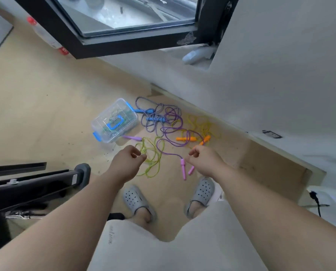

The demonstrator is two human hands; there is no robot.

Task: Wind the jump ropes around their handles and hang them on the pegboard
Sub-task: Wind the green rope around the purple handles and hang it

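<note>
Several jump ropes lie tangled on the wooden floor ahead of my feet. A striped rope with blue handles (153, 115) is farthest. A yellow rope with orange handles (185, 139) lies to the right. A purple rope ends in pink handles (183, 168) near my right foot, and a green rope (152, 155) loops beside a lilac handle (131, 137). My left hand (127, 163) hovers over the green rope with loosely curled fingers, holding nothing. My right hand (204, 159) hovers above the pink handles, also loosely curled and holding nothing. No pegboard is in view.
A clear plastic box (114, 121) with blue latches sits left of the ropes. A black stand (36, 182) reaches in from the left. A white wall (280, 75) and a dark-framed window (124, 44) are ahead. My grey clogs (137, 200) stand on the floor.
</note>
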